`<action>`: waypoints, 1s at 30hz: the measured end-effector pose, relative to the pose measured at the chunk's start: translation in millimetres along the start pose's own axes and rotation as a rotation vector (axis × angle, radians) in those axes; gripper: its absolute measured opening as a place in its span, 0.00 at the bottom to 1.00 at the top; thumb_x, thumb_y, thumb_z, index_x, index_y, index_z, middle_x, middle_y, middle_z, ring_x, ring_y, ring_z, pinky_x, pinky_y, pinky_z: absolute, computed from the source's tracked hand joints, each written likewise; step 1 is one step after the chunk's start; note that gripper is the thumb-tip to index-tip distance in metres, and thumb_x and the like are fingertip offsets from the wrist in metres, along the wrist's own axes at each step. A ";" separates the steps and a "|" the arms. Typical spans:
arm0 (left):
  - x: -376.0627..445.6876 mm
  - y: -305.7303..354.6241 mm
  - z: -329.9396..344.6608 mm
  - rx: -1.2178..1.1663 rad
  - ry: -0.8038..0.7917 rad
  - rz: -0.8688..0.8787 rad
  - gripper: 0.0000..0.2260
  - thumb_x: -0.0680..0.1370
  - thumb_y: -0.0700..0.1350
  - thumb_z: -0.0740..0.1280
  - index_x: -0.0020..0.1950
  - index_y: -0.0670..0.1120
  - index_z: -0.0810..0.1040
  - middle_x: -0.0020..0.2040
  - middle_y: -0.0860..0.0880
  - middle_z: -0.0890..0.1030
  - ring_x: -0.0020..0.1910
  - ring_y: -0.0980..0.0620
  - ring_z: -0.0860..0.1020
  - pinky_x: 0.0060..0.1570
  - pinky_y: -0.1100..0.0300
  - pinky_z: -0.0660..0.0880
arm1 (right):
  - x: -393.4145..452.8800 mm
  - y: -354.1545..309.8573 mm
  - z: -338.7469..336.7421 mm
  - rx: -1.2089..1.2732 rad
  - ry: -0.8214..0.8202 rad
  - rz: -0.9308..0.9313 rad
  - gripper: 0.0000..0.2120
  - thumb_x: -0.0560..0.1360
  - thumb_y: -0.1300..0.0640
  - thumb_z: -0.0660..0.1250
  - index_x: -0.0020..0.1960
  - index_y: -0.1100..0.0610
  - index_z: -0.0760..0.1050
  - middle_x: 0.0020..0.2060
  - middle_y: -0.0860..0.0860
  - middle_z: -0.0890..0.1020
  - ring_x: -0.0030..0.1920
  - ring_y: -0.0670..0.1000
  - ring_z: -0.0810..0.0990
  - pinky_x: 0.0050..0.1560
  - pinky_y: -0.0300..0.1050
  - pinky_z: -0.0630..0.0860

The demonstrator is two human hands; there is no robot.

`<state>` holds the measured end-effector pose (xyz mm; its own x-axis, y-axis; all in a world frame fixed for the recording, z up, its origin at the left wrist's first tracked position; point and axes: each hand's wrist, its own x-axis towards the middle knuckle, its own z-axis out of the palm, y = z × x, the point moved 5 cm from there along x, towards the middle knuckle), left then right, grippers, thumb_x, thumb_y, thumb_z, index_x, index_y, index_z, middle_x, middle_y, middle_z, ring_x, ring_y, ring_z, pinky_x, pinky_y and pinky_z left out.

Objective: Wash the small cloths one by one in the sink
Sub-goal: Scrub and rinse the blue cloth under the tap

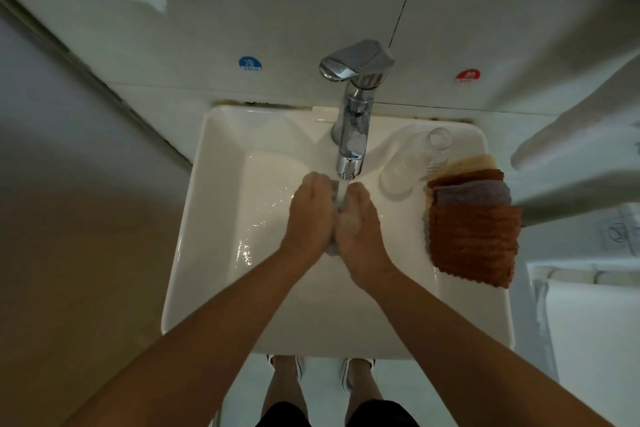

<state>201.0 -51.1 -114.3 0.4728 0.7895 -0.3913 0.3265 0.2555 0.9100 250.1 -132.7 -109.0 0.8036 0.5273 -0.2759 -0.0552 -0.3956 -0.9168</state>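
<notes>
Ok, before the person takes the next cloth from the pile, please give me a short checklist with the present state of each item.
1. Water runs from the tap: ok.
2. Left hand and right hand press together on the grey cloth: ok.
3. Grey cloth fully washed: cannot tell.
4. Cloth pile rests on the sink rim, at the right: ok.
5. Glasses near the pile upright: ok.

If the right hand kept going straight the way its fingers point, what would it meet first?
Probably the faucet. The right hand points up-frame toward the spout, with the water stream just beyond its fingertips. Depth is unclear; it might pass under the spout to the sink back wall.
</notes>
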 end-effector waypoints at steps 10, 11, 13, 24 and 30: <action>-2.5 -10.2 -5.9 -0.099 0.082 -0.061 0.15 0.82 0.39 0.61 0.35 0.47 0.71 0.35 0.51 0.75 0.36 0.57 0.73 0.40 0.58 0.69 | -11.1 -0.6 3.0 -0.100 -0.207 -0.015 0.17 0.80 0.47 0.52 0.55 0.58 0.73 0.46 0.52 0.78 0.47 0.48 0.79 0.47 0.51 0.78; -1.4 -11.6 -9.7 -0.095 0.087 -0.049 0.13 0.82 0.37 0.60 0.37 0.45 0.72 0.37 0.48 0.75 0.38 0.54 0.73 0.42 0.57 0.69 | -9.8 0.3 4.9 -0.094 -0.218 0.010 0.17 0.81 0.49 0.55 0.54 0.62 0.74 0.44 0.55 0.80 0.44 0.47 0.80 0.43 0.50 0.78; -15.2 -16.8 -5.9 0.079 0.064 -0.006 0.09 0.84 0.41 0.60 0.45 0.43 0.75 0.44 0.44 0.78 0.43 0.48 0.75 0.47 0.52 0.72 | 2.5 0.9 -0.5 -0.098 -0.176 0.053 0.08 0.81 0.59 0.63 0.47 0.63 0.72 0.41 0.58 0.79 0.41 0.50 0.77 0.41 0.51 0.75; -36.6 -29.5 -27.1 -0.346 -0.091 -0.292 0.19 0.86 0.48 0.55 0.62 0.37 0.78 0.56 0.38 0.84 0.56 0.40 0.84 0.58 0.40 0.80 | -22.6 13.4 -12.4 0.294 -0.290 0.154 0.23 0.78 0.51 0.71 0.72 0.47 0.72 0.62 0.49 0.82 0.59 0.53 0.84 0.52 0.54 0.84; -32.8 -22.0 -35.2 0.096 -0.221 -0.067 0.28 0.73 0.66 0.72 0.65 0.52 0.70 0.56 0.51 0.80 0.52 0.53 0.83 0.47 0.57 0.83 | -23.0 18.7 -30.7 0.120 -0.236 0.125 0.24 0.72 0.58 0.79 0.63 0.55 0.72 0.54 0.52 0.83 0.53 0.49 0.84 0.55 0.49 0.82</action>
<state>149.6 -62.9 -116.7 0.6117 0.6286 -0.4803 0.4344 0.2405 0.8680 248.9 -175.3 -111.0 0.6270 0.6460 -0.4354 -0.2258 -0.3842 -0.8952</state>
